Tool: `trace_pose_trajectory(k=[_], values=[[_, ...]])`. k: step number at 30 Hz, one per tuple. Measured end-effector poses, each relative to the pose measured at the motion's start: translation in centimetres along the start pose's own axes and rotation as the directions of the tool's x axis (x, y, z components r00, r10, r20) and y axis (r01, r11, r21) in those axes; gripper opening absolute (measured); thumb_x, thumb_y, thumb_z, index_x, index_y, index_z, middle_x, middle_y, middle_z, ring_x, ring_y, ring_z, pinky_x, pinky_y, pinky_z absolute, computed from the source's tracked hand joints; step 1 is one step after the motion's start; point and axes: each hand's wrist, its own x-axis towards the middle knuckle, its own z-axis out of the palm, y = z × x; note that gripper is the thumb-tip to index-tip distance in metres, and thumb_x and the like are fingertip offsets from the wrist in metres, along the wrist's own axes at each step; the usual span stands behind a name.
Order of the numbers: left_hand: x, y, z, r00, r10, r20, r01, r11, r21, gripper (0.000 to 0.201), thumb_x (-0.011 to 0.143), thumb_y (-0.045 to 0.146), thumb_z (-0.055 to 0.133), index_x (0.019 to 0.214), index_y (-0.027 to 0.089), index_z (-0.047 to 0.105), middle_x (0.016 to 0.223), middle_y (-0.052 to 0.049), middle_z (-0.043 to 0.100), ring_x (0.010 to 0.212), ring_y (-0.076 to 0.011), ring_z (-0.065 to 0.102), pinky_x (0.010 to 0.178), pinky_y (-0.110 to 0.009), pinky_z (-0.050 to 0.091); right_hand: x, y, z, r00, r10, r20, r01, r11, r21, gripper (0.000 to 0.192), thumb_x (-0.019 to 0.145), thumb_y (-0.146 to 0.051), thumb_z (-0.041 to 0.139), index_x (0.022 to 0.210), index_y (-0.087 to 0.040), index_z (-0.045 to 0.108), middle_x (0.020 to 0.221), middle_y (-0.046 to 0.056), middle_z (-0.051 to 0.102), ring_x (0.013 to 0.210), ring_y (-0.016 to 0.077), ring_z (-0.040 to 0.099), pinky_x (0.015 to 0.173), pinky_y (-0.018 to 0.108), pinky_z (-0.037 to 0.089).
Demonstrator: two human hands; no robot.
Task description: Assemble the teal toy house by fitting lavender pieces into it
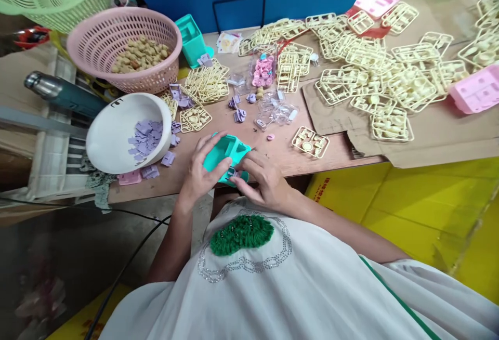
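A small teal plastic box-shaped toy part (227, 152) is sitting at the near edge of the brown wooden worktop (296, 158), gripped between both hands. The left hand (200, 171) is wrapping its fingers (218, 167) closed around the part's left side, while the right hand (263, 179) is pinching its fingers together on a tiny piece at the part's lower edge. A white bowl of lilac plastic pieces (146, 138) is lying just to the left.

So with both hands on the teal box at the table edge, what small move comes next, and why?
Probably press the small piece home. The left hand grips the teal box, and the right hand pinches something small against its near side, so it looks only partly seated. The piece itself is too small to identify.
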Motion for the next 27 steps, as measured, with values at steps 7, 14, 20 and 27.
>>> trace_pose_trajectory(k=[7,14,20,27], values=[[0.0,0.4,0.2,1.0,0.0,-0.01,0.0,1.0,0.029,0.055,0.097,0.047,0.066,0.148,0.026,0.061,0.15,-0.011,0.061,0.141,-0.0294,0.056,0.124,-0.049,0.044,3.1,-0.6,-2.2,0.915,0.241,0.323,-0.23,0.971,-0.071,0.021,0.1,-0.023,0.06,0.084,-0.015,0.071,0.079,0.008,0.072,0.066,0.0168,0.062,0.064,0.028,0.037],[-0.3,1.1,1.8,0.995,-0.008,-0.099,0.023,0.989,0.148,0.056,0.096,0.046,0.068,0.149,0.027,0.059,0.143,-0.012,0.061,0.137,-0.0295,0.057,0.121,-0.049,0.046,5.4,-1.1,-4.2,0.798,0.366,0.479,-0.291,0.93,-0.226,0.018,0.092,-0.014,0.068,0.077,-0.013,0.078,0.072,0.01,0.075,0.061,0.0166,0.061,0.06,0.029,0.032],[-0.5,1.8,3.0,0.993,-0.007,-0.118,0.039,0.964,0.264,0.061,0.094,0.04,0.07,0.151,0.025,0.057,0.138,-0.014,0.057,0.133,-0.0316,0.06,0.114,-0.046,0.052,4.3,-0.1,-4.0,0.793,0.435,0.427,-0.419,0.898,-0.138,0.019,0.084,-0.008,0.069,0.067,-0.013,0.075,0.064,0.006,0.072,0.054,0.012,0.056,0.059,0.026,0.031],[-0.8,1.8,3.4,0.99,0.014,-0.141,0.029,0.953,0.303,0.062,0.094,0.042,0.069,0.152,0.024,0.057,0.139,-0.015,0.058,0.133,-0.0317,0.061,0.112,-0.044,0.053,2.6,0.3,-2.7,0.828,0.476,0.298,-0.487,0.873,-0.041,0.018,0.083,-0.01,0.069,0.065,-0.012,0.07,0.058,0.001,0.066,0.051,0.0087,0.051,0.056,0.024,0.03]])
